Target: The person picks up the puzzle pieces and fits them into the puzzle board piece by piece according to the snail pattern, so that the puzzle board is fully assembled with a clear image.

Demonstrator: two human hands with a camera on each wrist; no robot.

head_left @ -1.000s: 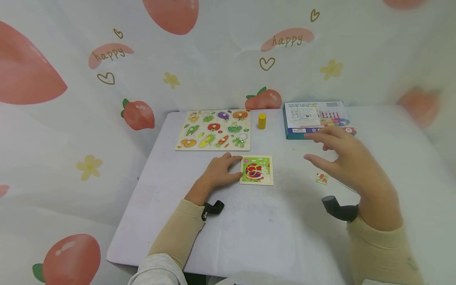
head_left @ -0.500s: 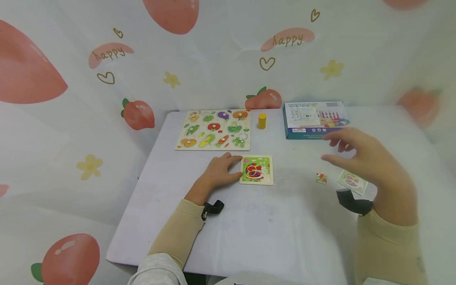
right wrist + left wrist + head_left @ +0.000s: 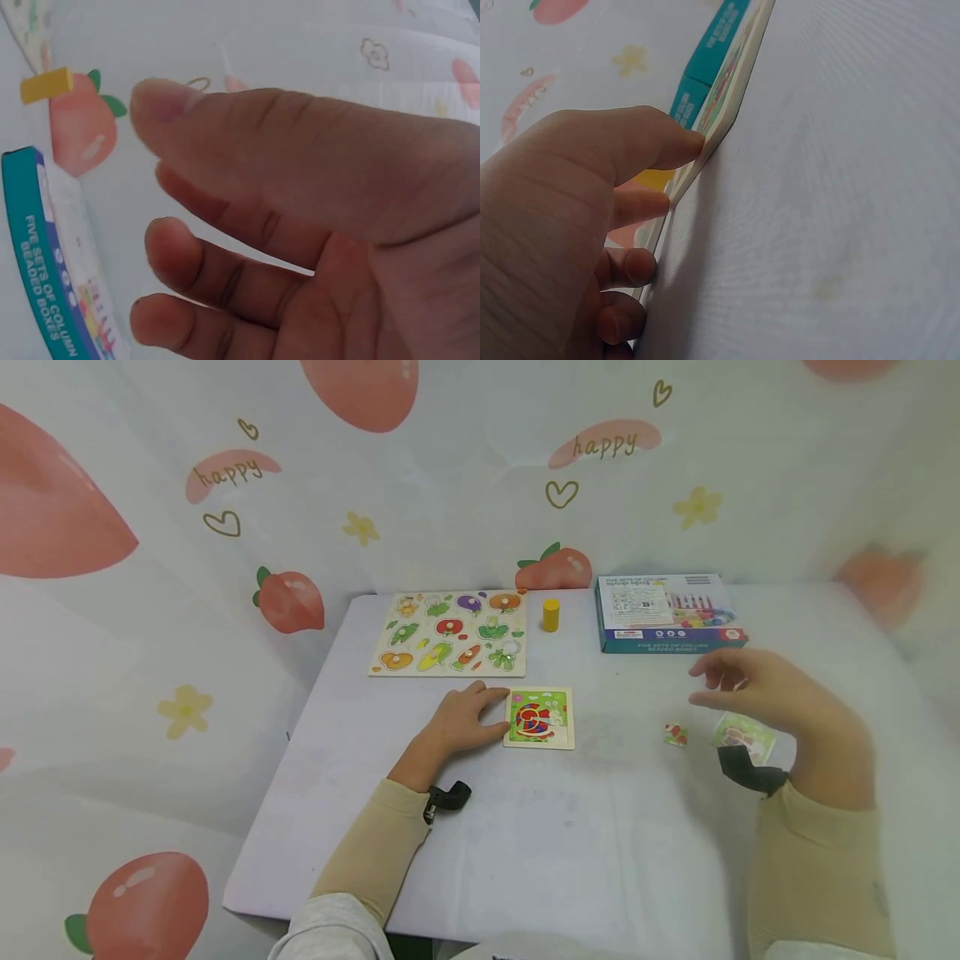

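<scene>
A small square wooden jigsaw puzzle (image 3: 534,718) with a snail picture lies flat in mid-table. Pale bare wood shows at its lower right corner. My left hand (image 3: 472,720) rests beside it, thumb and index fingertips touching its left edge. The left wrist view shows those fingertips against the puzzle's pale rim (image 3: 721,126). Right of the puzzle lies a loose red-and-green puzzle piece (image 3: 676,735). Above the table's right side hovers my right hand (image 3: 780,693), fingers loosely bent and holding nothing. A snail picture card (image 3: 742,737) lies below it, partly hidden by the wrist camera.
Toward the back left lies a vegetable peg puzzle board (image 3: 450,635). A yellow cylinder (image 3: 551,616) stands beside it, and a flat teal-and-white box (image 3: 671,614) lies at the back right. Behind the table (image 3: 525,852) hangs a fruit-printed cloth (image 3: 450,477).
My right hand has moved to the right, away from above the loose piece, and its fingers have bent more. The picture card shows more now. The left hand has stayed put.
</scene>
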